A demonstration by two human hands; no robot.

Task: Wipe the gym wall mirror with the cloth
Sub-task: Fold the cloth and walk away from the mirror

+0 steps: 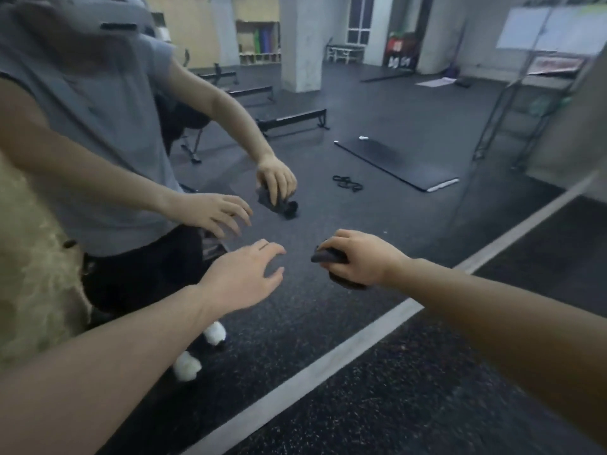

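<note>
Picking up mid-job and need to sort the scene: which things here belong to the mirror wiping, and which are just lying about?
Part of the job:
- dark crumpled cloth, gripped in the right hand
- large wall mirror
- left hand, open, holding nothing

Lying about, seen reflected:
- black exercise mat
- black looped bands
- low black hurdles

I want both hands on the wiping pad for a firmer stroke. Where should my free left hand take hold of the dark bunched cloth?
Grip the free end of the dark bunched cloth that sticks out to the left of the right hand. Bring the open left hand in from its own side; the rest of the cloth sits inside the right hand's curled fingers.
</note>
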